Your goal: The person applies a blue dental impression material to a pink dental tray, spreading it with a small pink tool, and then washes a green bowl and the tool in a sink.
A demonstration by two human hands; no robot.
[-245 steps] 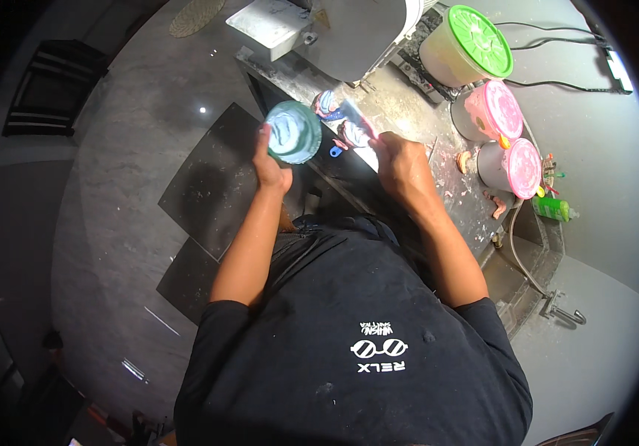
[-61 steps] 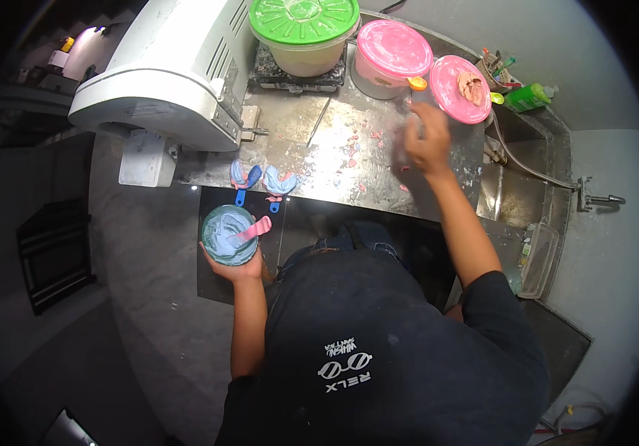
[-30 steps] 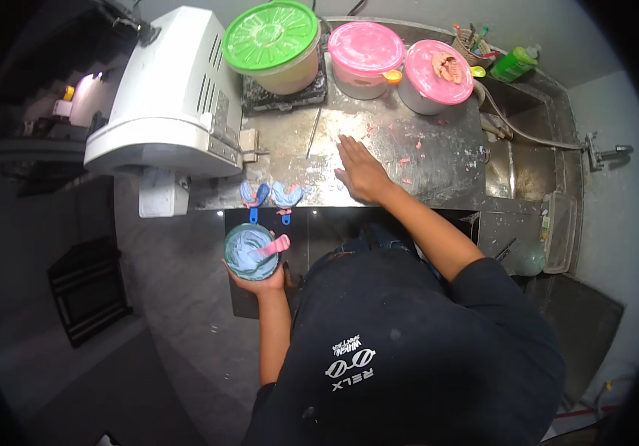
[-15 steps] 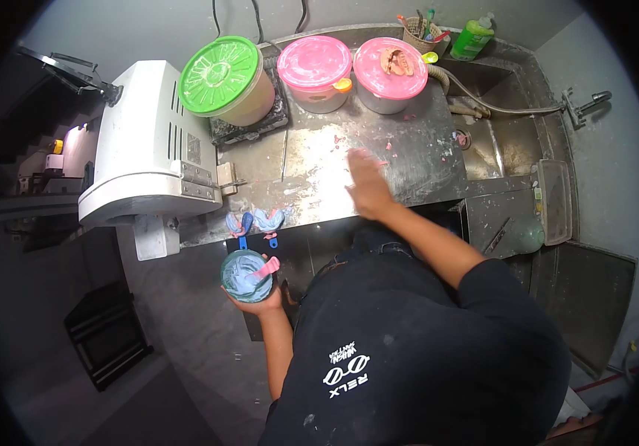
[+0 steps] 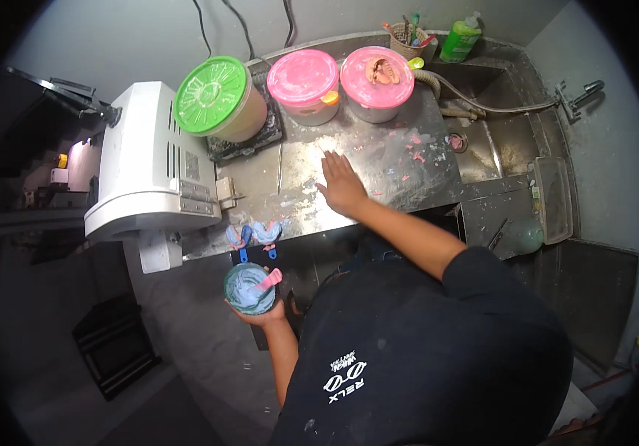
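My left hand cups a round mixing bowl from below, off the counter's front edge. Pale blue paste coats its inside, and a pink spatula leans in it. Palm down with fingers stretched out, my right hand lies on the metal counter and holds nothing. Small pink scraps and white powdery residue are scattered to its right. Beside the front edge, near the bowl, sit two dental impression trays, a left one and a right one, with blue-and-pink material and blue handles.
A white machine stands at the left. Along the back are a green-lidded tub and two pink-lidded tubs, one beside another with a dental cast on top. A sink with a hose lies right.
My right hand has swept leftward over the counter, and pink scraps now show farther right of it. My left hand still holds the bowl. The whole view has shifted slightly.
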